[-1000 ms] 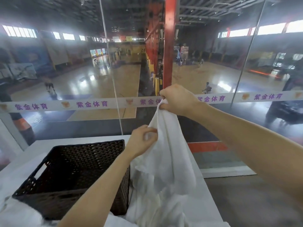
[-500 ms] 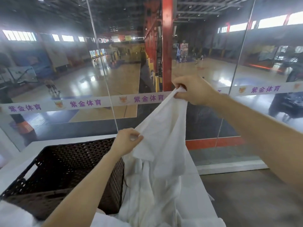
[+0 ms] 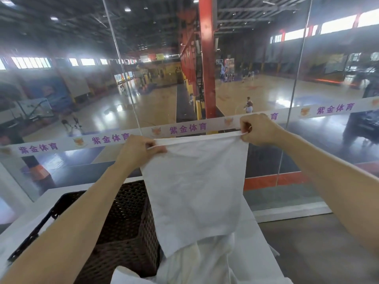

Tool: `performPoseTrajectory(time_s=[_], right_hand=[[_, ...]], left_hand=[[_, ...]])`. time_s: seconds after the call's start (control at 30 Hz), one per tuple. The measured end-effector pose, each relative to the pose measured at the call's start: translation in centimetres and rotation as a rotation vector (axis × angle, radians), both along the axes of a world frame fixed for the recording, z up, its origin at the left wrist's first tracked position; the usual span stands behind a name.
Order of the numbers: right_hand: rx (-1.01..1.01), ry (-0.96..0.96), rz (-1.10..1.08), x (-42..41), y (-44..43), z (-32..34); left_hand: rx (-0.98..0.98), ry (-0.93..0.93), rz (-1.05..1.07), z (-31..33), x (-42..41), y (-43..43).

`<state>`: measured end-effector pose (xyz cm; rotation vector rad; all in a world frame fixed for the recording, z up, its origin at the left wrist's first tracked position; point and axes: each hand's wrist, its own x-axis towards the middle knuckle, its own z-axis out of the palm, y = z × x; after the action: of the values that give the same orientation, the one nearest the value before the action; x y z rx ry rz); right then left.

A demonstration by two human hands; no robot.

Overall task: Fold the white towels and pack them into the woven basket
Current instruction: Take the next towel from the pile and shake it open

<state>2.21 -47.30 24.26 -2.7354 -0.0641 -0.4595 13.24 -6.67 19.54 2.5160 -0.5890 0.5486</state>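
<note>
**Head view.**
- Left grip (image 3: 139, 150) and right grip (image 3: 258, 130) each pinch a top corner of one white towel (image 3: 196, 185). The hem is pulled taut between them.
- The towel hangs flat in the air above the desk (image 3: 26, 228), its lower edge over a heap of loose towels (image 3: 215, 263).
- The woven basket (image 3: 131, 222) stands on the desk just left of the hanging towel. The left forearm partly hides its interior. Whether cloth touches its wall: cannot tell.

**Step, judged:** spreading for the first fold.
- The bottom edge slants, lower at the left, so level the hem first.
- Then bring corner to corner and match the side edges before laying the towel down.

**Edges and room:**
- The glass wall (image 3: 86, 165) lies far, behind the grips, so there is likely little room for a forward swing.
- The desk's right edge runs beside the heap, and trailing cloth could slip off to the floor (image 3: 307, 253).
- The heap takes the flat space right of the basket. Fold in the air, or clear a patch near first.
</note>
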Motion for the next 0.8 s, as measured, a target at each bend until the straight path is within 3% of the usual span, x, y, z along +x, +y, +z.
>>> performPoseTrajectory(time_s=[0.13, 0.4, 0.6, 0.8], right_hand=[[0.004, -0.004, 0.047, 0.0, 0.1, -0.7], [0.020, -0.093, 0.098, -0.6, 1.3, -1.3], [0.119, -0.231, 0.012, -0.5, 1.5, -2.0], [0.220, -0.279, -0.053, 0.0, 1.9, -2.7]], left_hand=[[0.069, 0.016, -0.118, 1.7, -0.7, -0.1], [-0.218, -0.052, -0.007, 1.6, -0.1, 0.7], [-0.109, -0.126, 0.034, 2.8, -0.8, 0.8], [-0.137, -0.005, -0.033, 3.4, -0.5, 1.5]])
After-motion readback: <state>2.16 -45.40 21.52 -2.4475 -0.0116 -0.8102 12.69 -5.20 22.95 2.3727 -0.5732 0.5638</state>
